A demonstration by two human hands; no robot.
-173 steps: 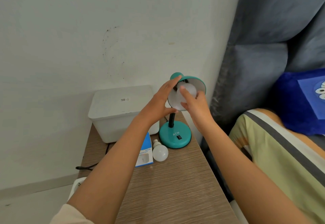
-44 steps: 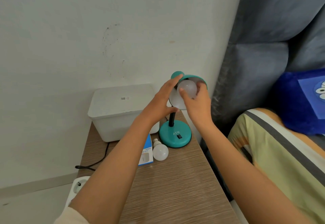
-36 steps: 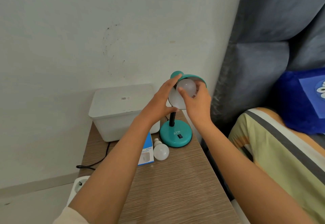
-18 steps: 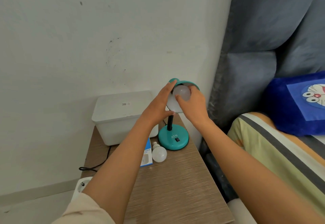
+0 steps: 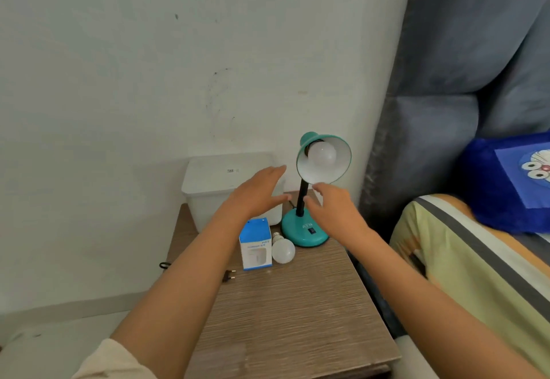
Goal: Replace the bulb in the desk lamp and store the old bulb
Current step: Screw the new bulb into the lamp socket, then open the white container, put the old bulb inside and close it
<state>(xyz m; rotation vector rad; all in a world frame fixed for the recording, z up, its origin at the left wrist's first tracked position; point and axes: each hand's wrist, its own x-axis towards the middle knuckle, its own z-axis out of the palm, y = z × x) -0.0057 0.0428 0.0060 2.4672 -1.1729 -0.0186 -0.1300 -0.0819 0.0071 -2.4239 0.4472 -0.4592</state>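
Observation:
A teal desk lamp (image 5: 304,231) stands at the back of the wooden table (image 5: 297,304), its shade tilted toward me. A white bulb (image 5: 322,153) sits in the shade's socket. My left hand (image 5: 256,192) hovers open to the left of the lamp's black neck, touching nothing. My right hand (image 5: 331,206) hovers open just below the shade, in front of the neck. A second white bulb (image 5: 282,249) lies on the table beside a blue and white bulb box (image 5: 256,244), left of the lamp's base.
A white lidded plastic bin (image 5: 229,182) stands against the wall behind the box. A black plug (image 5: 228,275) and cable lie near the table's left edge. A grey padded headboard and a bed with a blue cushion (image 5: 512,182) are to the right.
Both hands have let go of the shade and the bulb and dropped back toward me, fingers spread. The bulb stays in the socket. The camera has pulled back slightly.

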